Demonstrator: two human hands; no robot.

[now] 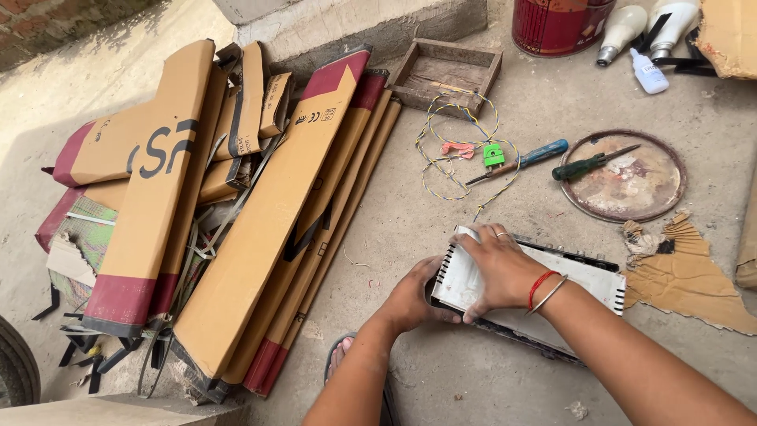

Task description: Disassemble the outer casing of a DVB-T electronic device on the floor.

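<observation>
A flat white metal cover with slotted edges (585, 278) lies over a dark device casing on the concrete floor. My right hand (498, 264) presses flat on the cover's left part, fingers over its far left corner; a red thread and a metal bangle ring the wrist. My left hand (415, 297) grips the left end of the casing from below. A sandalled foot (340, 356) shows under my left forearm.
Flattened cardboard cartons (260, 213) are stacked at the left. Beyond the device lie twisted wires (449, 158), a blue-handled screwdriver (524, 160), a green-handled screwdriver (591, 163) on a rusty round lid (643, 193), a wooden tray (445, 72), a red tin (558, 25), bulbs (619, 31) and torn cardboard (686, 280).
</observation>
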